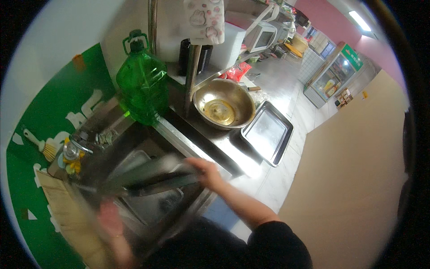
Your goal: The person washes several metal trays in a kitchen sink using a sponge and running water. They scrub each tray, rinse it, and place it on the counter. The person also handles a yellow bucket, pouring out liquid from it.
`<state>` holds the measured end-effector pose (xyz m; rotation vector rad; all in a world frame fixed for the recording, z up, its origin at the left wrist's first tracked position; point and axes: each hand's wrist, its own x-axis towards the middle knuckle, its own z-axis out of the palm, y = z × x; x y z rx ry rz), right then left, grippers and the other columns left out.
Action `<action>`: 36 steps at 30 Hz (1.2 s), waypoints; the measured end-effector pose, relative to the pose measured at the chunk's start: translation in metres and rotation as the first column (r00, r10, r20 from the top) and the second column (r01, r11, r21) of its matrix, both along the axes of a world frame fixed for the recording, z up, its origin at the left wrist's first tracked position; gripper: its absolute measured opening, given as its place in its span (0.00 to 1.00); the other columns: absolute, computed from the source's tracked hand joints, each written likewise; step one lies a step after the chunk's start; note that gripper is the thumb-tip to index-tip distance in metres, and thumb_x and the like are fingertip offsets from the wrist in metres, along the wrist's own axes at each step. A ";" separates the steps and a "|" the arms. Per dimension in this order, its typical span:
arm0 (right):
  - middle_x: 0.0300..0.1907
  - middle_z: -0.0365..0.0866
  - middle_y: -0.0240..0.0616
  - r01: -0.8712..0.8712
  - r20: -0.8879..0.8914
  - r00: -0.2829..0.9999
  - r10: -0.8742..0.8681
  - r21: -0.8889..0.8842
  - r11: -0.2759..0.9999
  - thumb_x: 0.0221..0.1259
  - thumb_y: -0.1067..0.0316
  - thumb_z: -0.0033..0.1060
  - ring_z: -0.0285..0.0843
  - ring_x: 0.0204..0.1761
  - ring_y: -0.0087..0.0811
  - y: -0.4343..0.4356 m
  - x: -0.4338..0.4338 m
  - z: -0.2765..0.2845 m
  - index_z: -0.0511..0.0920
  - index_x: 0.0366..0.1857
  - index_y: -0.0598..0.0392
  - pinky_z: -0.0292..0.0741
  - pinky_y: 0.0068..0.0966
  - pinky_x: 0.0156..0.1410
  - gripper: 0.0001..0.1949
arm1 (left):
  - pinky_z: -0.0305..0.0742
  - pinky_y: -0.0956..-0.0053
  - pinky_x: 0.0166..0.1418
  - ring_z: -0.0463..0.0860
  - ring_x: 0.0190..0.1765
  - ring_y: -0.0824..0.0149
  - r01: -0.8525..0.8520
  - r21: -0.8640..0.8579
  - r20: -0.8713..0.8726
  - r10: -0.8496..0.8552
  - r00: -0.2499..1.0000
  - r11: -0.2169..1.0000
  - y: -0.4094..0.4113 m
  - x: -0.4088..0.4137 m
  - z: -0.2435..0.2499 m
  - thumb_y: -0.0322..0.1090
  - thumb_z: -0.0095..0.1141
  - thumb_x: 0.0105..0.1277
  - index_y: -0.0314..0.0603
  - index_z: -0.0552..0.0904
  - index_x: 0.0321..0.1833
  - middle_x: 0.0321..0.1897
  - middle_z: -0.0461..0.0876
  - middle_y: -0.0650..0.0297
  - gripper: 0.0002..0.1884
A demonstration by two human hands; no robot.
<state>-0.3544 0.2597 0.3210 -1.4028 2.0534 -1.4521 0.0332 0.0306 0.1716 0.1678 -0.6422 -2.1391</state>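
Note:
A metal tray (147, 178), blurred by motion, is tilted over a stainless steel sink (205, 198). My right hand (208, 173) grips its right end. At the tray's lower left is my left hand (111, 215), strongly blurred; whether its fingers hold the tray's edge cannot be told. Beneath, in the sink, lies another metal tray (161, 205), partly hidden by the one in my right hand.
A green plastic bottle (142, 87) stands behind the sink. On the steel counter are a metal bowl (223, 104) with some liquid and a rectangular tray (267, 132). A brush (40, 144) and a faucet (72, 151) are at the left.

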 end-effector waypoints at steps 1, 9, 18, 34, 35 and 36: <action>0.43 0.82 0.43 0.129 0.131 0.981 -0.143 0.116 0.985 0.46 0.79 0.60 0.79 0.44 0.33 0.024 -0.010 0.007 0.77 0.48 0.58 0.73 0.28 0.50 0.19 | 0.46 0.58 0.74 0.49 0.74 0.56 -0.039 0.039 0.101 0.035 0.994 0.998 0.007 -0.011 0.030 0.55 0.41 0.71 0.44 0.58 0.72 0.72 0.53 0.56 0.32; 0.49 0.75 0.45 0.855 0.839 0.351 -0.416 -0.107 0.507 0.63 0.64 0.56 0.74 0.49 0.44 0.224 -0.072 -0.027 0.67 0.55 0.66 0.72 0.42 0.55 0.21 | 0.54 0.60 0.69 0.64 0.68 0.60 -0.151 0.218 0.664 -0.033 0.747 0.964 0.007 0.007 -0.046 0.55 0.48 0.67 0.48 0.64 0.67 0.68 0.63 0.60 0.30; 0.51 0.76 0.47 0.987 0.924 -0.086 -0.373 0.130 0.095 0.64 0.62 0.42 0.78 0.48 0.45 0.283 -0.223 -0.114 0.70 0.52 0.63 0.77 0.43 0.51 0.18 | 0.66 0.58 0.60 0.70 0.64 0.57 -0.189 0.252 0.785 -0.086 0.613 0.949 0.051 -0.030 -0.026 0.48 0.52 0.66 0.47 0.71 0.60 0.64 0.68 0.57 0.23; 0.46 0.77 0.42 0.738 0.811 0.223 -0.541 0.222 0.637 0.63 0.48 0.49 0.75 0.43 0.41 0.145 -0.232 -0.117 0.69 0.56 0.56 0.75 0.36 0.48 0.25 | 0.73 0.68 0.44 0.80 0.48 0.68 -0.414 0.243 0.877 -0.017 0.480 0.877 0.081 0.010 -0.077 0.43 0.57 0.63 0.50 0.76 0.51 0.47 0.80 0.68 0.15; 0.45 0.76 0.45 0.746 0.766 0.265 -0.586 0.222 0.628 0.64 0.49 0.48 0.73 0.44 0.40 0.133 -0.214 -0.127 0.70 0.55 0.56 0.75 0.34 0.48 0.23 | 0.73 0.69 0.43 0.81 0.47 0.68 -0.422 0.238 0.887 -0.019 0.461 0.875 0.083 0.014 -0.095 0.43 0.57 0.63 0.51 0.76 0.51 0.46 0.81 0.68 0.15; 0.39 0.75 0.41 0.623 0.753 0.401 -0.521 0.193 0.758 0.62 0.57 0.48 0.73 0.38 0.35 0.110 -0.187 -0.156 0.72 0.50 0.57 0.74 0.28 0.43 0.18 | 0.73 0.69 0.42 0.81 0.45 0.68 -0.395 0.262 0.901 -0.078 0.426 0.880 0.081 0.016 -0.122 0.43 0.58 0.63 0.52 0.77 0.50 0.42 0.82 0.70 0.14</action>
